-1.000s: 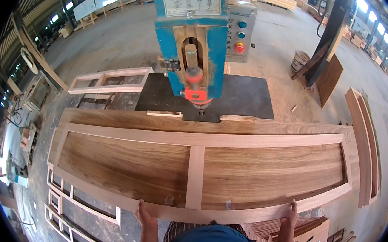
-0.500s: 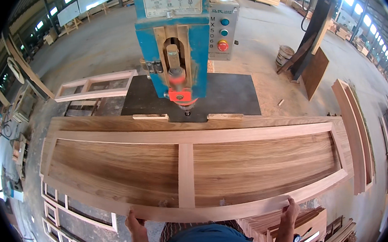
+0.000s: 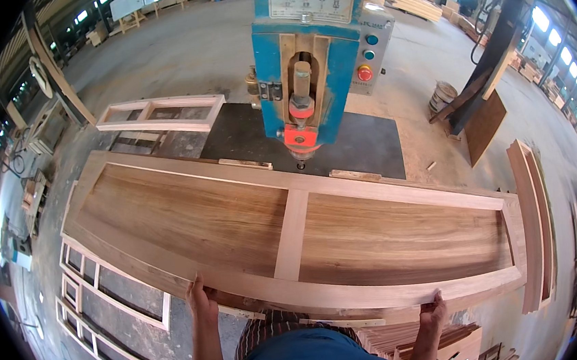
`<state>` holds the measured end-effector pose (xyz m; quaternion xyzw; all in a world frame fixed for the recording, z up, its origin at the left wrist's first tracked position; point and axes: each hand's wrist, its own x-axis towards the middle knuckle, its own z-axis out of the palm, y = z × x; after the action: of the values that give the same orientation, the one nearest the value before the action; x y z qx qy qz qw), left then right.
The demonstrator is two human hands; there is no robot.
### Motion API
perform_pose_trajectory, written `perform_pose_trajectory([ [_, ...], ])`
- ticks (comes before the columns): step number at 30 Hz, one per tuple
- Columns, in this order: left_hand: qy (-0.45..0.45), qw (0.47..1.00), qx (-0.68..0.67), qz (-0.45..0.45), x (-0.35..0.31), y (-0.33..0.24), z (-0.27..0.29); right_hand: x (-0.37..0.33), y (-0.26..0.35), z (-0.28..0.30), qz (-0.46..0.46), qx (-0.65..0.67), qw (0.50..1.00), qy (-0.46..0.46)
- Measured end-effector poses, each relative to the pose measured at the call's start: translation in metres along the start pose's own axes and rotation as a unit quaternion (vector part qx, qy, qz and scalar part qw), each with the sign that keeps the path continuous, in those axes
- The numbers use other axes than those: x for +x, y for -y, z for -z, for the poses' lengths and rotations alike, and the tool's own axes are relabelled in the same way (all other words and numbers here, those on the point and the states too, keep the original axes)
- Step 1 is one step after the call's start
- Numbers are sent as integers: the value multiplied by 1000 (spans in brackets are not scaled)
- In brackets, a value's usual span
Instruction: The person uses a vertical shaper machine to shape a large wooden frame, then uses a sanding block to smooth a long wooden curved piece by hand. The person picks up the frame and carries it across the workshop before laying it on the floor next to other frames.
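Note:
A long wooden frame [image 3: 292, 234] with one crossbar lies flat on a wood-grain tabletop [image 3: 403, 232], which shows through its two openings. My left hand [image 3: 201, 301] is closed on the near rail, left of the crossbar, fingertips on top. On the same rail further right, my right hand [image 3: 434, 310] grips the edge with its fingers up. Beyond the far rail stands a blue woodworking machine [image 3: 273, 78] with a red tool head [image 3: 300, 136]. Its small bit [image 3: 301, 165] points down close to that rail. Two wooden strips, the left strip [image 3: 246, 164] and right strip [image 3: 355, 174], flank the bit.
A dark machine table [image 3: 374, 138] extends behind the bit. Another wooden frame [image 3: 159, 116] lies at the far left; several frames [image 3: 106, 292] lean or lie at the near left. An upright long frame [image 3: 536, 227] stands at the right. Stacked boards [image 3: 412, 340] sit near my right arm.
The wooden frame has slid away from me toward the strips and bit, both hands moving with it. More of the tabletop's near edge shows. The whole view has also turned and shifted.

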<state>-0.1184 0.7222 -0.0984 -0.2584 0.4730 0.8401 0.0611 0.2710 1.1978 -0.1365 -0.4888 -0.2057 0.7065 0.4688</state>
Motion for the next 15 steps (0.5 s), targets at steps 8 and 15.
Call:
perform_pose_trajectory([
  [8,26,997,26,75,35,22,22,16,-26,13,-52,44,997,-37],
  [15,61,993,42,87,33,11,26,-17,-20,-25,43,26,999,19],
])
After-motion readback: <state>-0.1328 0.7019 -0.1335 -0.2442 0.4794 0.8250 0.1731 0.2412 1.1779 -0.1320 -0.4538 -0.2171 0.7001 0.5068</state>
